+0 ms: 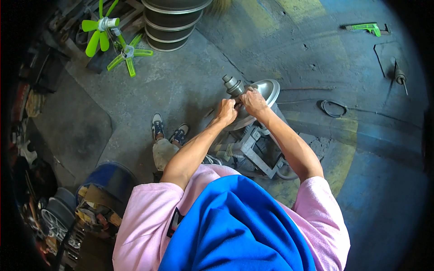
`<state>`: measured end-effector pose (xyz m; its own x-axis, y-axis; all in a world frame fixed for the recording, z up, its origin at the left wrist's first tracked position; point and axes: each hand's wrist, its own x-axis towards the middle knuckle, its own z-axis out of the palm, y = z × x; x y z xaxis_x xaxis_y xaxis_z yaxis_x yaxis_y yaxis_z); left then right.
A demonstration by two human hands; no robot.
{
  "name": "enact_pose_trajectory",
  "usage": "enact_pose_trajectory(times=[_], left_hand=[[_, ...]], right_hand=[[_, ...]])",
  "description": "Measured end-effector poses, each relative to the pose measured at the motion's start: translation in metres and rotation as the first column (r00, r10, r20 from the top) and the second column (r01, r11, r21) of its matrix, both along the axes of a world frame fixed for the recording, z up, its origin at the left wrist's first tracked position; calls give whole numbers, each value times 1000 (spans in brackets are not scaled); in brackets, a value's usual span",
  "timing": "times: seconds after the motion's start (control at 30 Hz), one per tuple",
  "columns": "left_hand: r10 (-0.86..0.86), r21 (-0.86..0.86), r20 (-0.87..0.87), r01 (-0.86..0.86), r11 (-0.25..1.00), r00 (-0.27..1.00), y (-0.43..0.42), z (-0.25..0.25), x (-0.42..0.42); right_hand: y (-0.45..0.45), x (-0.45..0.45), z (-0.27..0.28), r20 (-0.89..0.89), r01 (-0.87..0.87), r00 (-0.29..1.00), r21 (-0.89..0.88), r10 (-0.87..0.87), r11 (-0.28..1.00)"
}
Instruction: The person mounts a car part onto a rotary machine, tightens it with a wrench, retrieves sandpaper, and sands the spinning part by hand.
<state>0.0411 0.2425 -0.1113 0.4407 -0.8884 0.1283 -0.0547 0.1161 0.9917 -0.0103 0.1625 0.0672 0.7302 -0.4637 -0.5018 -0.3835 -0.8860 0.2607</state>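
My left hand point(227, 112) is closed, its fingers curled beside a stepped grey metal piece point(233, 85) that tilts up and away from me. Close to its right, my right hand point(254, 102) is closed too, knuckles up, over the near edge of a shiny round metal dish point(270, 90). The two hands almost meet; what lies between their fingers is hidden. Below the dish stands a grey metal frame point(253, 151) with bars and a bolted joint, partly covered by my right forearm.
Stacked wheel rims point(174, 27) stand at the far side, near a green bladed fan point(101, 34) and a green five-armed base point(129, 52). A blue drum point(110, 174) is lower left. On the right floor lie a green-handled tool point(368, 28) and coiled cable point(333, 108).
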Motion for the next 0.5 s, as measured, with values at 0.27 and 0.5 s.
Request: enact_pose_trajectory(times=[0.27,0.5], left_hand=[[-52,109,49,46,993,997,6,24,17],[-173,160,163,147,976,971,-15,108,107]], right_hand=[[-7,-5,-1,33,-44,998,-11,44,999],[-53,48,41,186,-212,962,64,197,975]])
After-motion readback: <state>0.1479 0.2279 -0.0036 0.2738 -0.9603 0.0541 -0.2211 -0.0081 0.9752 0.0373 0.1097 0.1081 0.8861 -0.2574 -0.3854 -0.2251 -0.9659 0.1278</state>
